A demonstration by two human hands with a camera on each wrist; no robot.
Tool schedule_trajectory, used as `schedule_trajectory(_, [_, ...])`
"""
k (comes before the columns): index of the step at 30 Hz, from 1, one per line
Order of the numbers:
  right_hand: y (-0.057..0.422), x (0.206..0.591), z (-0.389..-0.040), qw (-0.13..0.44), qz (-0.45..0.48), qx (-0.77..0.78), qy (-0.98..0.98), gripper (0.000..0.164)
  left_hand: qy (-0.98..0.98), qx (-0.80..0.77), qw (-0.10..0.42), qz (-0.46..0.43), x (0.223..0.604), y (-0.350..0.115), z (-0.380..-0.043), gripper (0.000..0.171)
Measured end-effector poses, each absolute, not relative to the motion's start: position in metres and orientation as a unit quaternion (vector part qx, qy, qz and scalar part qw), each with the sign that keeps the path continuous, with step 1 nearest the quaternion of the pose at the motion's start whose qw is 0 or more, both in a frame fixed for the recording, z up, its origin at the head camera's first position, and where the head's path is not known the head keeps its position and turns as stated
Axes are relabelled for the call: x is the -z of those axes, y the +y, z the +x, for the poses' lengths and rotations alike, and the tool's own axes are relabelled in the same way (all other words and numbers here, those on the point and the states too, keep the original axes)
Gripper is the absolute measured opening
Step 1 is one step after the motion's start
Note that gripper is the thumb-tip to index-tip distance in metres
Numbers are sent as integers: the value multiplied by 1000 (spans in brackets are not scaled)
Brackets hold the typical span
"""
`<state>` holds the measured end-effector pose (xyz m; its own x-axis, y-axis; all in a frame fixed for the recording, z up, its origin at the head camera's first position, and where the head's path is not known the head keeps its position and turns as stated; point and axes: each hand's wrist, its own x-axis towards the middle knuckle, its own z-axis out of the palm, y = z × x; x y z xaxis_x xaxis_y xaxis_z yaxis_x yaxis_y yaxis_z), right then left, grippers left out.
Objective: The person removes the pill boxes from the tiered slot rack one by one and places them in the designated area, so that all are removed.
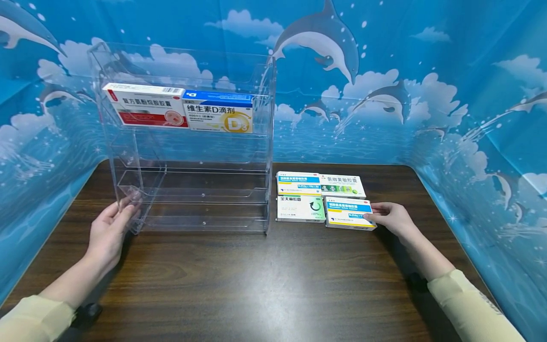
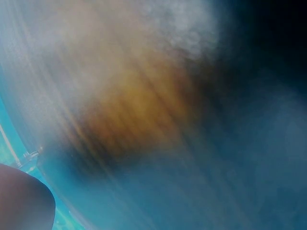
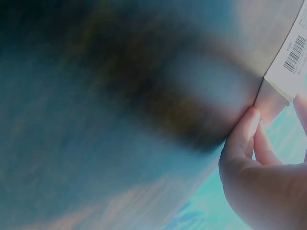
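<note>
A clear acrylic display rack [image 1: 205, 194] with tiered shelves stands on the left of the table. My left hand [image 1: 112, 225] grips its lower left side panel; in the left wrist view only a blurred part of a finger [image 2: 24, 199] shows. To the right of the rack, my right hand [image 1: 393, 218] pinches the right end of a blue, white and yellow medicine box [image 1: 348, 213]. The right wrist view shows the fingers at that box's end, near a barcode [image 3: 295, 55]. Beside it lie a green-and-white box [image 1: 299, 209], a similar blue-and-white box [image 1: 297, 184] and a white box with green pictures [image 1: 342, 186].
On the rack's upper shelf, a red-and-white medicine box [image 1: 149, 107] stands beside a blue, white and yellow vitamin D box [image 1: 219, 113]. The brown wood-grain table [image 1: 265, 280] is bordered by a blue dolphin-print curtain [image 1: 342, 128] at the back and sides.
</note>
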<state>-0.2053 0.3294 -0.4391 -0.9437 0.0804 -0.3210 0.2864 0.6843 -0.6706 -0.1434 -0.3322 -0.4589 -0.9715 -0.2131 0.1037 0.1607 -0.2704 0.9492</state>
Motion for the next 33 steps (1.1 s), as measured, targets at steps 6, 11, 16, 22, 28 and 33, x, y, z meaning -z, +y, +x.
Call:
schedule_trajectory(6, [325,436,-203,125,102,377,912,71,-594,796,119,20,459,-333,-143,32])
schedule_trajectory(11, [322,437,-205,124,95,374,914,68,-595,794,122,16,458,-333,-143,32])
schedule_trajectory(16, [320,438,-207,125,85,376,914,67,-592,797,119,17,460,-333,-143,32])
schedule_trajectory(22, [319,437,-210,125,82,380,913,67,-599,792,117,23,461,-333,-143,31])
schedule_trajectory(28, [319,435,-210,124,80,380,913,66,-600,791,119,19,461,-333,-143,31])
schedule_trajectory(33, [319,435,-209,123,84,380,913,65,-600,791,118,17,461,-333,-143,30])
